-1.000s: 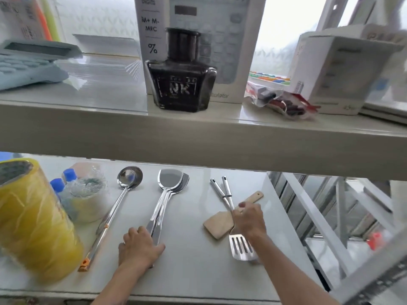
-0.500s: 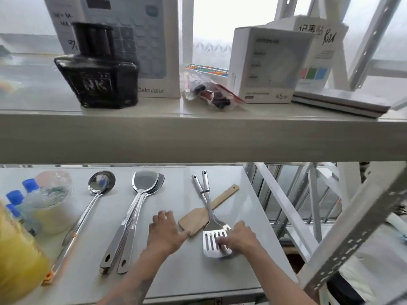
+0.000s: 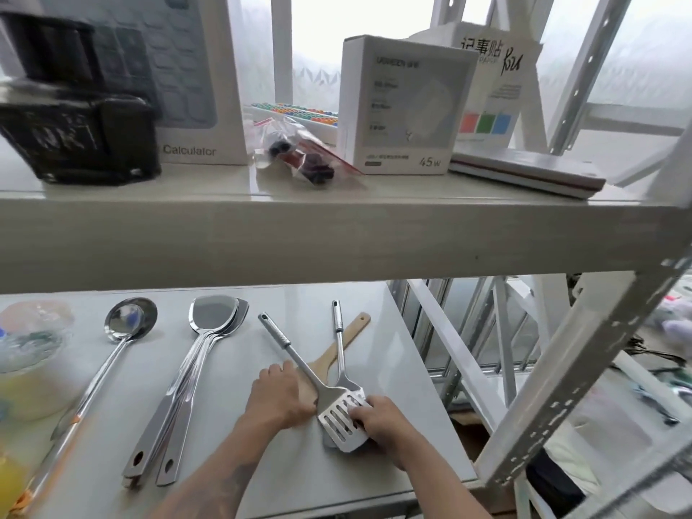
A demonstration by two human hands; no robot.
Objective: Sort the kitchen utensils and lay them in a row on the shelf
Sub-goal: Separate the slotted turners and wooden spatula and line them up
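Near the lower shelf's (image 3: 378, 477) front right corner, the left hand (image 3: 281, 397) presses curled fingers on the wooden spatula (image 3: 339, 340) while the right hand's (image 3: 378, 419) fingers clamp the splayed slotted turners (image 3: 339, 419), whose handles should be swung parallel before release.

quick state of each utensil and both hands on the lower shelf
ladle: lying flat, untouched
stacked turners: flat, nested together
slotted spatulas: heads overlapping, handles splayed apart
wooden spatula: flat, beneath the slotted spatulas
left hand: resting on the wooden spatula's blade
right hand: fingers on the slotted heads
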